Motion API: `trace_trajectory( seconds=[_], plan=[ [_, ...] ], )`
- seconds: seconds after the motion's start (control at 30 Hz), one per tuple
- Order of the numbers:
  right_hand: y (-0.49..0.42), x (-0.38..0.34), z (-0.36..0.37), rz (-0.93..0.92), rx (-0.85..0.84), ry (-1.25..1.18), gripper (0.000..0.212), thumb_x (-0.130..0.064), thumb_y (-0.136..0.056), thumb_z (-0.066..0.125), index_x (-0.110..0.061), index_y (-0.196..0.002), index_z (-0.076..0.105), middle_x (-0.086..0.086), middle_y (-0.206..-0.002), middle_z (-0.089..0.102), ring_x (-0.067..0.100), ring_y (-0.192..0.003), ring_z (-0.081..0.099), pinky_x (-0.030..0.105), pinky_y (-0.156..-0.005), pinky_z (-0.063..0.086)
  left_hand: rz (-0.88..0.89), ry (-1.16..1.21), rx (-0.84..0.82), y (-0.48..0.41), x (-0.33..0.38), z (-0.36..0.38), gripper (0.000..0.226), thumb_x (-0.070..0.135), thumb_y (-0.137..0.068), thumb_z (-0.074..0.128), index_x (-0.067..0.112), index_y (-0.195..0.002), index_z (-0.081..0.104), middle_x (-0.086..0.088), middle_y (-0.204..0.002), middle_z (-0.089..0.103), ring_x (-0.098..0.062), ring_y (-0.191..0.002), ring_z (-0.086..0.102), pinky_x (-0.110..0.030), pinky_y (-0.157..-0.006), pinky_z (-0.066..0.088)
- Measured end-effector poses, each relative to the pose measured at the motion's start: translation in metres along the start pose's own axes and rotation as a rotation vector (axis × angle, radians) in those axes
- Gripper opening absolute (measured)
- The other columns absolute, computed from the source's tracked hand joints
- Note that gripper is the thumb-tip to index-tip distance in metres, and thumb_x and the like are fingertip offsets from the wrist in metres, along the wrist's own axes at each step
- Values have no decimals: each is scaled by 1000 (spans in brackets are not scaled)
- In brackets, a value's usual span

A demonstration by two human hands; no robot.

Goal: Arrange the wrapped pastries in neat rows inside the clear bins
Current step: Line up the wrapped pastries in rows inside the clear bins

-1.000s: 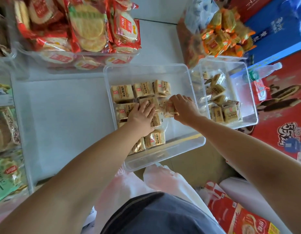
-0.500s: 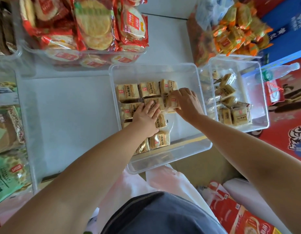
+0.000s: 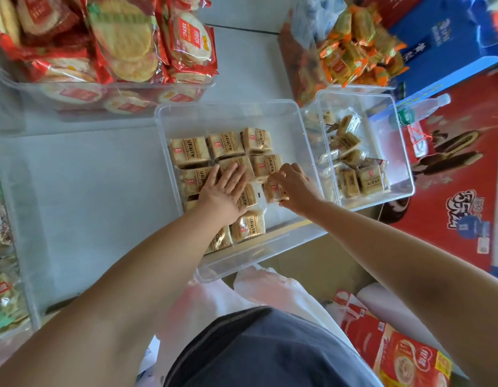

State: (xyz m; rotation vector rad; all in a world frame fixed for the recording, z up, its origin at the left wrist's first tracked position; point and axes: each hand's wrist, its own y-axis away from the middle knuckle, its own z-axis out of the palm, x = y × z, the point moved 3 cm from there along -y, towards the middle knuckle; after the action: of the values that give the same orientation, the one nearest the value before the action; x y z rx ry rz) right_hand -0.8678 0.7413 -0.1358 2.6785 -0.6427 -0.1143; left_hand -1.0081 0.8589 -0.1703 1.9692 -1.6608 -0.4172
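Pressing flat with fingers spread, the left hand point(image 3: 222, 191) rests on tan square wrapped pastries point(image 3: 225, 145) set in rows inside the large clear plastic bin point(image 3: 228, 106). The right hand point(image 3: 296, 188) pinches one more wrapped pastry point(image 3: 273, 191) mid-bin. It is now a row nearer the bin's front wall than half a second ago, and the second row's end pastry point(image 3: 266, 164) is uncovered.

The big clear bin point(image 3: 228, 115) has bare floor along its right side and far wall; pastry packets point(image 3: 225, 145) fill its left and middle. The smaller bin point(image 3: 387, 129) stands just beside it on the right, and open tabletop point(image 3: 102, 191) lies to the left.
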Motion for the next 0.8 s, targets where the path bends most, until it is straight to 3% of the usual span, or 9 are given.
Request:
trace_trajectory(
  seconds=[0.23, 0.47, 0.57, 0.67, 0.8],
  plan=[
    [-2, 2, 19, 99, -30, -131, 71, -9, -70, 78, -14, -133, 46, 7, -122, 52, 25, -113, 45, 36, -96, 44, -25, -17, 21, -2, 0, 5, 72, 56, -99, 6, 13, -144, -31, -7, -148, -43, -26, -138, -36, -51, -106, -26],
    [-2, 5, 26, 106, 14, -274, 55, -1, -66, 78, -13, -115, 56, 10, -113, 55, 25, -102, 54, 41, -84, 52, -34, -8, 5, -5, 1, 6, 74, 56, -100, 10, 12, -140, -34, -6, -146, -45, -25, -137, -38, -51, -105, -26],
    [1, 7, 26, 146, -42, -383, 52, -8, -70, 78, -16, -117, 58, 10, -118, 49, 21, -100, 53, 34, -83, 53, -36, 8, 0, -7, 1, 8, 74, 55, -100, 12, 13, -141, -34, -5, -147, -45, -25, -137, -38, -52, -107, -25],
    [4, 7, 24, 180, -111, -405, 53, -21, -75, 77, -22, -124, 55, 4, -117, 47, 13, -92, 53, 21, -83, 43, -34, 27, -9, -9, 1, 10, 74, 54, -101, 13, 14, -143, -33, -4, -148, -44, -25, -138, -38, -53, -108, -24],
    [0, 1, 24, 170, -82, -395, 58, -28, -74, 78, -20, -126, 53, 2, -115, 48, 14, -85, 57, 25, -82, 49, -38, 22, -10, -10, 2, 10, 75, 54, -100, 14, 13, -143, -33, -5, -148, -45, -25, -138, -38, -53, -110, -24]
  ],
)
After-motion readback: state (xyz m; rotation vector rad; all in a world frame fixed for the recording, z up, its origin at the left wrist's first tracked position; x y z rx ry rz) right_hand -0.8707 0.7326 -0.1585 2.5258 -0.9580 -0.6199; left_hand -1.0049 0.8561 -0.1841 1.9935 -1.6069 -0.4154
